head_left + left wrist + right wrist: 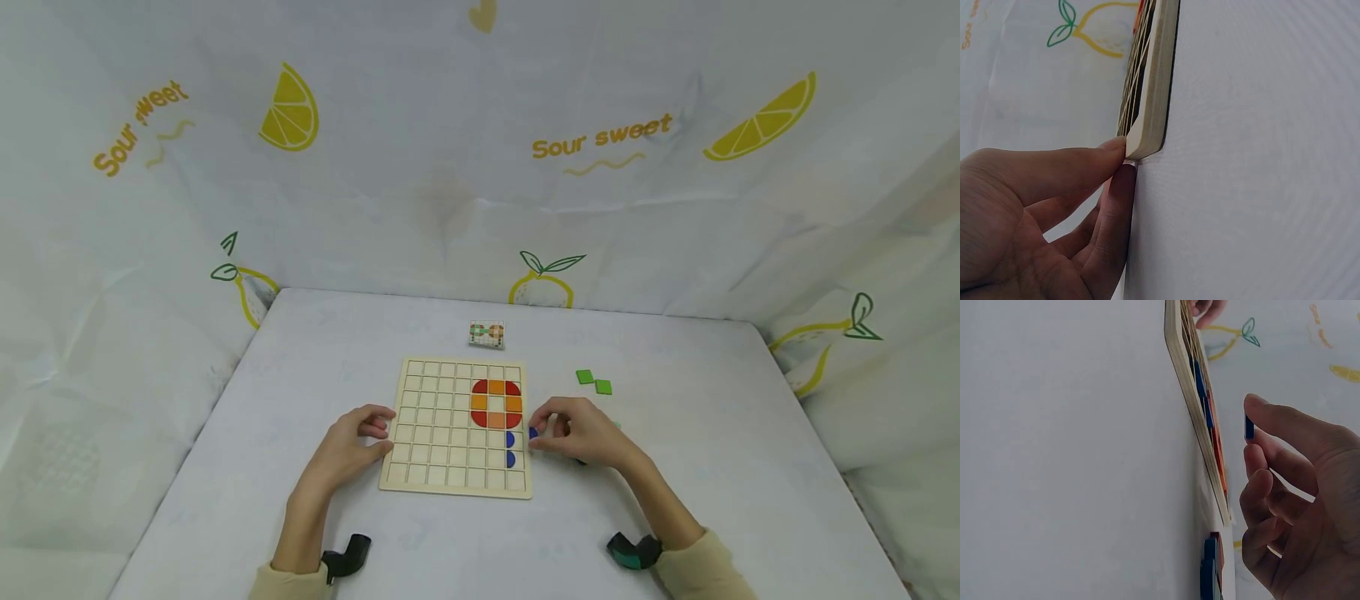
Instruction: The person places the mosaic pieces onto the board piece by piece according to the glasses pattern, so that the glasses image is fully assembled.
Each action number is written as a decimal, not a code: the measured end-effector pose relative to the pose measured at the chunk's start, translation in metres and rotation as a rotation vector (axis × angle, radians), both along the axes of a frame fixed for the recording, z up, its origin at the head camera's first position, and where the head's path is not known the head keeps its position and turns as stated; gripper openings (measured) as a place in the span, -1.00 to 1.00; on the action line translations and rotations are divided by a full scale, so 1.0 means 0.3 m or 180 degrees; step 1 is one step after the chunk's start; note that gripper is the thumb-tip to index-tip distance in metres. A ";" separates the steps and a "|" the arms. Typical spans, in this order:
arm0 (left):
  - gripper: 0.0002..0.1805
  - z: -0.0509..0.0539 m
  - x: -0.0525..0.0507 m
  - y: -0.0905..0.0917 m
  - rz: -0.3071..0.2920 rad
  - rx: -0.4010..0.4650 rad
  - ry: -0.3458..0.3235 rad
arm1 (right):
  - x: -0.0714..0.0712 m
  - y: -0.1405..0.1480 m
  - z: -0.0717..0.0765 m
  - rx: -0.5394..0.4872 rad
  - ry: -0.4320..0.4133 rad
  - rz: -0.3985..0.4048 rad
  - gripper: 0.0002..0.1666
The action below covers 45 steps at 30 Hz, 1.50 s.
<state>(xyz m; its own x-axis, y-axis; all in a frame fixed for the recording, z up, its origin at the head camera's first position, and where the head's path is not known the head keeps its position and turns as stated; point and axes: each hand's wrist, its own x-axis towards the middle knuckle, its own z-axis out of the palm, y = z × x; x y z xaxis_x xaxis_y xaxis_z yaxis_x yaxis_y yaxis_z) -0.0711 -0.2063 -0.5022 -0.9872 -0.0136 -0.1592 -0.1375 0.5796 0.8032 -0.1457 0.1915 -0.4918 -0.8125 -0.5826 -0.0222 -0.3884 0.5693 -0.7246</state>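
A wooden grid board lies on the white table, with a ring of red and orange pieces at its upper right and two blue pieces in cells below. At the board's left edge is my left hand; in the left wrist view the thumb and a finger of this hand touch the board's corner. My right hand, just right of the board, pinches a blue piece. The right wrist view shows that blue piece between thumb and finger of the hand, apart from the board.
A small patterned card stands behind the board. Two green pieces lie to the right. More pieces rest beside the board in the right wrist view, partly hidden by my right hand in the head view. A printed cloth hangs behind the table.
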 end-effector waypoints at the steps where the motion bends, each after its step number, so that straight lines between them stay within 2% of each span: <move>1: -0.55 -0.001 0.000 0.000 -0.0001 -0.0002 -0.0001 | 0.007 -0.013 0.002 0.0009 0.0004 0.0029 -0.72; 8: -0.55 0.000 0.003 -0.002 -0.0061 0.0051 0.0037 | 0.050 -0.091 0.000 -0.0134 -0.0087 0.0219 -0.73; 11: -0.55 0.000 0.003 -0.003 -0.0068 0.0056 0.0047 | 0.065 -0.118 -0.009 -0.0097 -0.0149 0.0299 -0.73; 16: -0.55 0.002 0.004 -0.001 -0.0075 0.0035 0.0056 | 0.090 -0.154 -0.009 0.0170 -0.0170 0.0411 -0.73; 22: -0.55 0.000 0.004 -0.002 -0.0079 0.0026 0.0063 | 0.112 -0.181 0.010 0.0556 0.0096 0.0516 -0.71; 28: -0.54 0.002 0.003 -0.003 -0.0078 0.0014 0.0066 | 0.112 -0.188 0.023 0.0582 0.0178 0.0652 -0.76; 35: -0.55 0.001 0.004 -0.005 -0.0068 -0.0006 0.0079 | 0.103 -0.179 0.021 0.0497 0.0124 0.0810 -0.86; 40: -0.55 0.001 0.005 -0.006 -0.0062 -0.0021 0.0081 | 0.099 -0.171 0.028 0.0477 0.0086 0.0795 -0.86; 45: -0.55 0.002 0.005 -0.005 -0.0061 -0.0022 0.0079 | 0.078 -0.137 0.038 0.0398 0.0079 0.0635 -0.86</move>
